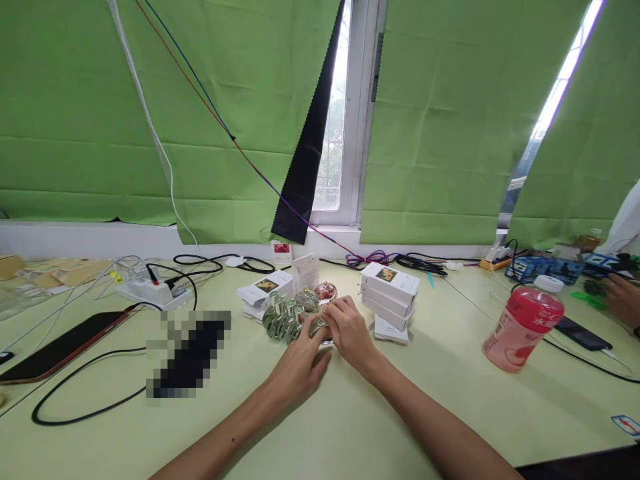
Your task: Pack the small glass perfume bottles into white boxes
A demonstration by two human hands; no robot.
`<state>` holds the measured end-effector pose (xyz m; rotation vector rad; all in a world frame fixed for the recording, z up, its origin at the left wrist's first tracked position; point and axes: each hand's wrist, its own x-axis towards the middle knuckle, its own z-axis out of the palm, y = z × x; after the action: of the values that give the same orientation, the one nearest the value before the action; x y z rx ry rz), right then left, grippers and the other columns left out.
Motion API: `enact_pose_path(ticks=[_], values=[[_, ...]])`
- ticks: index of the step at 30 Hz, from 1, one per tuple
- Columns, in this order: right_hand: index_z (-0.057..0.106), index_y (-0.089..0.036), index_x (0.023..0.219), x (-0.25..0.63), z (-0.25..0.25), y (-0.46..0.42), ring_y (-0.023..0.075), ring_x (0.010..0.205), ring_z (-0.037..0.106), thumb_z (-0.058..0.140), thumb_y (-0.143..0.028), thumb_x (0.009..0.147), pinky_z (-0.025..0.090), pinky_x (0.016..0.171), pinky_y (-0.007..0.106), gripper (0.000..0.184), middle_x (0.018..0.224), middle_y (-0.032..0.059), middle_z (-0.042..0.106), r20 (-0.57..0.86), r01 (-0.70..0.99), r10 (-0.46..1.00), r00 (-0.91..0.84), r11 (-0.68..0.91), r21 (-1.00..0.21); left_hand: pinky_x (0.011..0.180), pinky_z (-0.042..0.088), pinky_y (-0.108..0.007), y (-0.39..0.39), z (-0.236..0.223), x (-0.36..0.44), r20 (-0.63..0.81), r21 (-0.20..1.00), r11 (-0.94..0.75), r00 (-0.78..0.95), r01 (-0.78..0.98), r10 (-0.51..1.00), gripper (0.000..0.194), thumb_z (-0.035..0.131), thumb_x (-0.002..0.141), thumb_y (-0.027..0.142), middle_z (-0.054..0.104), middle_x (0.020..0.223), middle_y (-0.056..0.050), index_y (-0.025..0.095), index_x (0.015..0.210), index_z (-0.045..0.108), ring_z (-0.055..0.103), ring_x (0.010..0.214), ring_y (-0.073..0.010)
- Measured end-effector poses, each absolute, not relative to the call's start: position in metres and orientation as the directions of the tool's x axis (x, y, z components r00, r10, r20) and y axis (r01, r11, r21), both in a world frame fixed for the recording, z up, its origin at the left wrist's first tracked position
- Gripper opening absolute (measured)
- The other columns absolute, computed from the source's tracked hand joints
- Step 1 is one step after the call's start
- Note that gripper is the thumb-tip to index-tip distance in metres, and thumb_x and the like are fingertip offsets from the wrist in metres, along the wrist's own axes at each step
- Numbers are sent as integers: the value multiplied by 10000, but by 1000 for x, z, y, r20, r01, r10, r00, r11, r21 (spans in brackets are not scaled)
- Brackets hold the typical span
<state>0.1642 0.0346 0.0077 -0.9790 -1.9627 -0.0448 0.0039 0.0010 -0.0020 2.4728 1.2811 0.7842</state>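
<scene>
Both hands meet at the middle of the table over a small glass bottle, largely hidden by the fingers. My left hand grips it from the left with thumb and fingers bent. From the right, my right hand has its curled fingers on the same bottle. Just left of them stand several small green-tinted glass bottles with shiny caps. Behind the hands are a round clear bottle and a pinkish round bottle with a gold-coloured top.
White boxes are stacked to the right; more white boxes lie left. A pink drink bottle stands at right, beside a phone. Cables, a power strip and a tablet lie left. Another person's hand shows far right.
</scene>
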Motion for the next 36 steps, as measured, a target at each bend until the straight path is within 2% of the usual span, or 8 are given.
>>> enact_pose_path(ticks=[5, 10, 15, 20, 29, 36], values=[[602, -214, 837, 164, 7, 35, 229, 898, 511, 465, -130, 999, 490, 766, 338, 228, 901, 67, 642, 742, 662, 615, -269, 677, -322, 612, 507, -328, 0, -1, 4, 352, 433, -585, 470, 686, 810, 177, 484, 917, 213, 378, 1459, -122, 237, 1085, 530, 588, 587, -122], [601, -212, 829, 163, 8, 34, 228, 901, 518, 474, -92, 978, 482, 736, 325, 230, 903, 69, 638, 745, 692, 605, -281, 666, -279, 628, 515, -324, -1, 0, 4, 362, 435, -596, 475, 675, 802, 164, 490, 915, 203, 379, 1456, -117, 232, 1070, 533, 599, 618, -123], [612, -215, 853, 163, 10, 34, 234, 908, 515, 495, -34, 925, 470, 711, 324, 227, 919, 71, 636, 737, 713, 601, -311, 660, -237, 619, 511, -309, 0, -2, 4, 370, 442, -597, 470, 669, 801, 177, 496, 911, 189, 367, 1467, -112, 235, 1079, 530, 628, 677, -137], [611, -214, 870, 164, 10, 35, 238, 919, 502, 512, 30, 844, 460, 715, 326, 264, 949, 72, 638, 719, 723, 610, -335, 655, -219, 628, 516, -324, 1, -2, 4, 367, 432, -594, 470, 678, 803, 207, 497, 910, 191, 366, 1468, -117, 239, 1108, 530, 619, 649, -131], [580, -217, 826, 164, 12, 35, 228, 883, 489, 470, -70, 956, 447, 706, 317, 225, 875, 57, 627, 703, 669, 652, -282, 660, -344, 653, 520, -334, 1, -2, 5, 364, 411, -593, 471, 692, 803, 190, 494, 917, 208, 367, 1473, -121, 246, 1099, 534, 637, 675, -149], [556, -218, 799, 165, 13, 35, 227, 894, 496, 489, -105, 968, 447, 723, 318, 215, 861, 52, 619, 701, 638, 662, -265, 666, -387, 651, 524, -344, -2, 2, 5, 359, 423, -583, 463, 694, 810, 203, 485, 919, 211, 381, 1463, -128, 245, 1109, 550, 637, 662, -151]])
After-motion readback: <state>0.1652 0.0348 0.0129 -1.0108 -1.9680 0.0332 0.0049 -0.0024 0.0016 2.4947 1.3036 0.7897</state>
